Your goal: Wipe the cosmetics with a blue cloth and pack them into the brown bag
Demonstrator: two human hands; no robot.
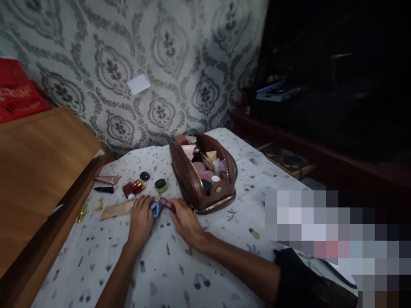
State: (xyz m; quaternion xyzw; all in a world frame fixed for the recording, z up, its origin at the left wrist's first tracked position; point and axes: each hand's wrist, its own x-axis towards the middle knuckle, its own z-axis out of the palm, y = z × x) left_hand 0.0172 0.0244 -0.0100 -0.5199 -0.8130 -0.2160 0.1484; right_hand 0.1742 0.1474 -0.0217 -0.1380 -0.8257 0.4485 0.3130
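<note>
On the printed white cloth, my left hand (pixel 142 216) curls around a small blue item (pixel 155 209), which shows between thumb and fingers; its kind is unclear. My right hand (pixel 186 222) grips a slim, dark pinkish tube (pixel 167 204) that points toward my left hand. Just behind my right hand, the unzipped brown cosmetics bag (pixel 186 177) stands full of tubes and jars. A flat beige strip-like item (pixel 117 210) reaches out from beside my left hand. Behind the hands sit a dark-lidded jar (pixel 161 185) and a red bottle with a gold part (pixel 138 185).
Left of the hands lie a pink tube (pixel 108 179), a black tube (pixel 104 189), a gold tube (pixel 82 213) and a round black item (pixel 144 176). A wooden cabinet (pixel 45 162) borders the cloth on the left. Patterned wall rises behind; dark furniture (pixel 308 137) stands right.
</note>
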